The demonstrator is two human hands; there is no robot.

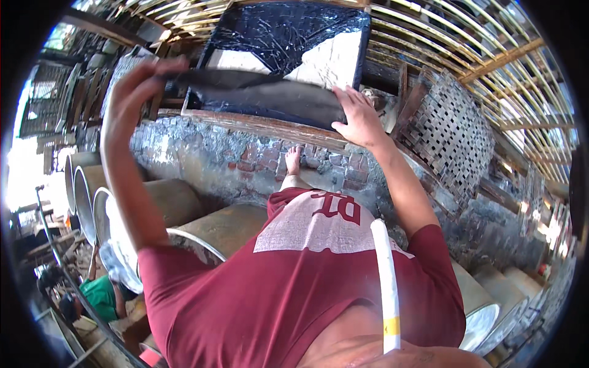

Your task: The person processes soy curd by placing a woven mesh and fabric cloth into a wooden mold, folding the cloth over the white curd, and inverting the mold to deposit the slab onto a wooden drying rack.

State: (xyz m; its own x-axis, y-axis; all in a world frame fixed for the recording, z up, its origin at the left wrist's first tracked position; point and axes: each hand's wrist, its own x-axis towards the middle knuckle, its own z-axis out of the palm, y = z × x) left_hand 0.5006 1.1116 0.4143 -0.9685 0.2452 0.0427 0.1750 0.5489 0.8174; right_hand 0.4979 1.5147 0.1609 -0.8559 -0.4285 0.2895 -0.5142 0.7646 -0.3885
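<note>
The person stood above a row of large cylindrical drums, arms raised to a long dark sheet held roughly level across the view; the sheet lay in front of a black-coated frame that leaned against the bamboo lattice wall.

The left hand was closed round the left end of the sheet, fingers curled over its upper edge, thumb side toward the camera; the grip appeared firm. The right hand rested at the right end of the sheet, fingers spread and mostly extended, the fingertips laid on the dark surface; whether the thumb pinched the sheet from beneath could not be told.

The sheet sat just above a wooden ledge that topped a rough brick wall; whether it touched the ledge could not be determined.

One bare foot was placed against the brick wall below the ledge; the person wore a dark red shirt. A white stick with a yellow band projected upward from the lower edge of the view. A woven metal panel leaned to the right of the ledge; another person in a green top was low at the left.
</note>
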